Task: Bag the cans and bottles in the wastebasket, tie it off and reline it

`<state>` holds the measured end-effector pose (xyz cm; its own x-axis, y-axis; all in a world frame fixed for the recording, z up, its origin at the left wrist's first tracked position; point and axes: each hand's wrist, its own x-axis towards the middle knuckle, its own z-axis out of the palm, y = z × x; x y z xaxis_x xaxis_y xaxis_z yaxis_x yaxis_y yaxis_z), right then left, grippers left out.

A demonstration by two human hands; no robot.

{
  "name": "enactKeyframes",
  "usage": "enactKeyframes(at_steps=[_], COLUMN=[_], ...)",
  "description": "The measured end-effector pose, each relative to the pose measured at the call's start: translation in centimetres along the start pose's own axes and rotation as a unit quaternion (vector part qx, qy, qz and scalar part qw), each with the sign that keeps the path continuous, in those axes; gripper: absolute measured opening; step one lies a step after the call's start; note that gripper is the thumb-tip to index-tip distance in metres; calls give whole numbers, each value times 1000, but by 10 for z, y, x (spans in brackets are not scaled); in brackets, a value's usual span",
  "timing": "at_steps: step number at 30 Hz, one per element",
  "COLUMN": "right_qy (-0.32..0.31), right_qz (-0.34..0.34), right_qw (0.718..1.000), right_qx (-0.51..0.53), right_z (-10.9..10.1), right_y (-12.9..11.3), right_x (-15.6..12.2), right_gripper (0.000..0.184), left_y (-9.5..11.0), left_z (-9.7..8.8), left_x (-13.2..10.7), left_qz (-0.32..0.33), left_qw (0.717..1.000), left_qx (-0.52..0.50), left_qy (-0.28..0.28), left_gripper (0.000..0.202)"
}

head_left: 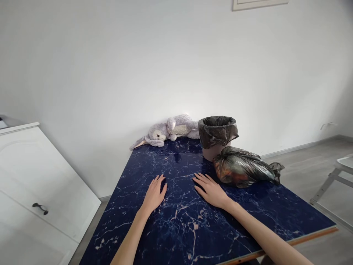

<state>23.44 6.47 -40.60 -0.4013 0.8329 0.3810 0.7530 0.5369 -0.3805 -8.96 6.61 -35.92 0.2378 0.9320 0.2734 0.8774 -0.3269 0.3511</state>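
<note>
Both hands lie palm down on a table [179, 224] with a dark blue marbled top, so the palms are hidden. The left hand [154, 193] rests flat, its fingers loosely side by side and the thumb held apart; the right hand [211, 189] lies flat too, fingers a little spread. Both forearms run out of view at the bottom, and the table's near left corner is cut off there.

Just beyond the right hand, toward the right side of the table, a black plastic bag [245, 167] lies on its side, its right end gathered and twisted. Reddish-orange contents glint through the plastic, too blurred by it to identify. The bag covers the lower right of a bin [211, 152]; whether the two touch is hard to tell. A black liner [216, 134] folds over the bin's rim, and the bottom inside is out of sight.

A grey plush rabbit [171, 129] lies along the far edge by the wall, its legs partly hidden behind the bin. At the left, a white cabinet [41, 176] is cropped, as is an unclear object [2, 123] on top of it. A metal-legged piece of furniture [329, 180] is cut off at the right, and a white frame [259, 4] at the top
</note>
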Motion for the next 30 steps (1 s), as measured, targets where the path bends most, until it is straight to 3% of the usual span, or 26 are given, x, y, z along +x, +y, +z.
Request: enactKeyframes(at_steps=[30], right_qy=[14], right_qz=[-8], right_qw=[1000], right_qx=[-1], right_z=[0], right_y=[2], right_x=[-1], right_gripper=[53], left_y=[-5], left_z=[5], left_x=[5], left_qz=[5], left_qw=[1000], left_qx=[5], left_qy=[1], left_gripper=[51])
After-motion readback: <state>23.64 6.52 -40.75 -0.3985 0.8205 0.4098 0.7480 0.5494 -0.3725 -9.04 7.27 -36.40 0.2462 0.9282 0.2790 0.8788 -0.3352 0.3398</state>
